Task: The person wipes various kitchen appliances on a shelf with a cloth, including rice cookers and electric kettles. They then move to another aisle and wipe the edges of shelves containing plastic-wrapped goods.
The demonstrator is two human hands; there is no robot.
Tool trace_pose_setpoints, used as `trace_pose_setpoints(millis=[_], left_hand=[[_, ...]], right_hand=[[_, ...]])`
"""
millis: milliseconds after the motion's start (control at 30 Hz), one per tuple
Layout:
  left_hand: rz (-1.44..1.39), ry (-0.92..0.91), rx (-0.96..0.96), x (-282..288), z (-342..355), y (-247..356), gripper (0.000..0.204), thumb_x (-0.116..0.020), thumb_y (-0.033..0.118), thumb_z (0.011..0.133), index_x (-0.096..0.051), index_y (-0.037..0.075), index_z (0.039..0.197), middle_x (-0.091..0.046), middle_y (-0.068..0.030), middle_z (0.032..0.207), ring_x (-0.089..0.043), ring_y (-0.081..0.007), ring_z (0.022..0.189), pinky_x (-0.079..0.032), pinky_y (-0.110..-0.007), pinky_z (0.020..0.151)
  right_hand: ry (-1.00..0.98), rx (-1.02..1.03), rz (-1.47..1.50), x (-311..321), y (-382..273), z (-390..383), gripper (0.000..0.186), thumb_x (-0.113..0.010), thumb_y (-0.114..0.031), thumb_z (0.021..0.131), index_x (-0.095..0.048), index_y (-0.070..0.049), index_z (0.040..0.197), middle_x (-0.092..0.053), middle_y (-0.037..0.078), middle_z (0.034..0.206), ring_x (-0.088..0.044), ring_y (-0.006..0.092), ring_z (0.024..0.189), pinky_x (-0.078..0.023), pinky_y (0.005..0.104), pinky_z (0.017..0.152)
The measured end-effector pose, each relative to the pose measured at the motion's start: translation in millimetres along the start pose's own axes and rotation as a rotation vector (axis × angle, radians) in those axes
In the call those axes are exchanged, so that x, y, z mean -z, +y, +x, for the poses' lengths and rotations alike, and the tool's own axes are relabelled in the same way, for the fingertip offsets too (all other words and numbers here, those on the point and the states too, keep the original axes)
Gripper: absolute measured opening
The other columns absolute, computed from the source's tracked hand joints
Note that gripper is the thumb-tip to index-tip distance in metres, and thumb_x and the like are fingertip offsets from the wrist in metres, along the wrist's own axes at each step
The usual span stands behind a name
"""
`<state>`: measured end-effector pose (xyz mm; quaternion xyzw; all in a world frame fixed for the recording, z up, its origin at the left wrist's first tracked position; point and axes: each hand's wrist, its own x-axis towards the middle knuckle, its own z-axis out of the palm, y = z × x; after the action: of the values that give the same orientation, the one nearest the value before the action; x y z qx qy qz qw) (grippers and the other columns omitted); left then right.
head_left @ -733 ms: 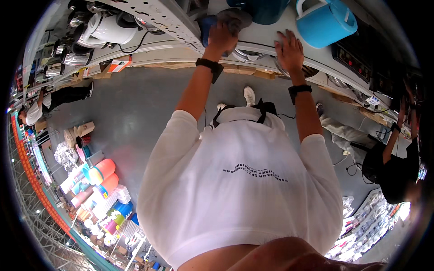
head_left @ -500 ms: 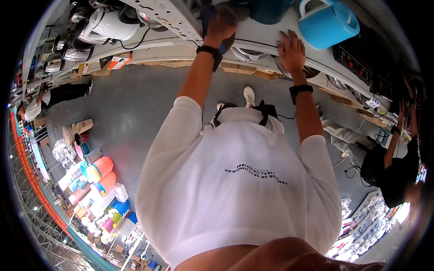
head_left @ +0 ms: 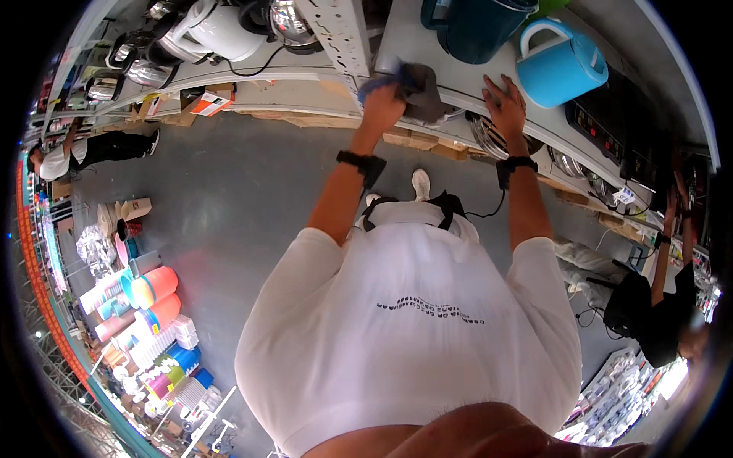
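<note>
My left hand [head_left: 383, 107] is closed around a bunched blue and grey-brown cloth [head_left: 421, 93], at the shelf's front edge beside the perforated upright. Part of the cloth is smeared by motion. My right hand [head_left: 504, 107] lies with fingers spread on the front edge of the white shelf [head_left: 405, 44], holding nothing. Just beyond it on the right stands a light-blue pitcher [head_left: 557, 65] with a handle and lid. A dark teal pitcher [head_left: 477, 30] stands farther back, between my two hands.
The perforated metal upright [head_left: 336, 34] divides the shelving. Left of it sit a white kettle [head_left: 229, 32] and several shiny metal kettles. Black appliances [head_left: 603, 126] stand at the right. Metal pans [head_left: 485, 133] show on the lower shelf. A person in black [head_left: 649, 305] works at my right.
My left hand has pulled the cloth back from deeper on the shelf to its front edge. My right hand stays on the shelf edge, and the whole view has shifted slightly.
</note>
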<state>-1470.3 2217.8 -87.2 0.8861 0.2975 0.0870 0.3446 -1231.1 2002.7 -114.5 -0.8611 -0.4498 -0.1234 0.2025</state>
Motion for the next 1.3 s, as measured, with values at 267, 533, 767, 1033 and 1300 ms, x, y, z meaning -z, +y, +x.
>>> trace_pose_setpoints(millis=[267, 533, 767, 1033, 1300], left_hand=[[-0.416, -0.004, -0.034, 2.7, -88.3, -78.0, 0.030, -0.060, 0.015, 0.080, -0.061, -0.004, 0.103, -0.064, -0.0257, 0.090, -0.062, -0.0416, 0.087, -0.047, -0.046, 0.075], [-0.277, -0.100, -0.290, 69.6, -111.5, -71.2, 0.037, -0.063, 0.009, 0.083, -0.053, -0.001, 0.117, -0.057, -0.0210, 0.109, -0.060, -0.0337, 0.089, -0.049, -0.040, 0.081], [-0.351, -0.095, -0.257, 87.2, -122.1, -79.8, 0.047, -0.062, 0.000, 0.081, -0.046, 0.001, 0.125, -0.054, -0.0207, 0.116, -0.060, -0.0297, 0.098, -0.051, -0.038, 0.082], [-0.444, 0.218, -0.214, 157.5, -126.7, -84.4, 0.030, -0.055, -0.011, 0.077, -0.056, 0.003, 0.104, -0.062, -0.0143, 0.099, -0.063, -0.0197, 0.081, -0.051, -0.028, 0.071], [-0.538, 0.167, -0.050, 248.1, -98.0, -138.1, 0.038, -0.057, 0.025, 0.096, -0.052, 0.000, 0.125, -0.060, -0.0134, 0.123, -0.056, -0.0188, 0.111, -0.041, -0.029, 0.097]], right_hand=[[-0.049, 0.228, 0.310, -6.1, -83.2, -11.2, 0.026, -0.068, -0.021, 0.085, -0.069, -0.017, 0.111, -0.063, 0.011, 0.122, -0.052, 0.0299, 0.121, -0.034, 0.0500, 0.099], [-0.499, 0.080, 0.837, 20.5, -242.0, -21.0, 0.073, -0.085, -0.025, 0.069, -0.046, -0.003, 0.127, -0.060, 0.020, 0.113, -0.060, 0.0333, 0.103, -0.047, 0.0377, 0.088], [-0.803, 0.050, 0.884, 36.0, -252.3, -18.5, 0.092, -0.084, -0.024, 0.067, -0.033, -0.014, 0.143, -0.058, 0.018, 0.125, -0.060, 0.0296, 0.106, -0.045, 0.0353, 0.093], [-1.068, 0.133, 0.916, -33.8, -266.6, -26.6, 0.071, -0.083, -0.021, 0.068, -0.053, -0.004, 0.129, -0.061, 0.010, 0.120, -0.054, 0.0174, 0.112, -0.042, 0.0313, 0.097], [-0.574, 0.143, 1.212, -52.9, -378.6, 22.4, 0.054, -0.069, -0.008, 0.077, -0.046, -0.002, 0.126, -0.063, 0.019, 0.111, -0.061, 0.0329, 0.106, -0.048, 0.0382, 0.090]])
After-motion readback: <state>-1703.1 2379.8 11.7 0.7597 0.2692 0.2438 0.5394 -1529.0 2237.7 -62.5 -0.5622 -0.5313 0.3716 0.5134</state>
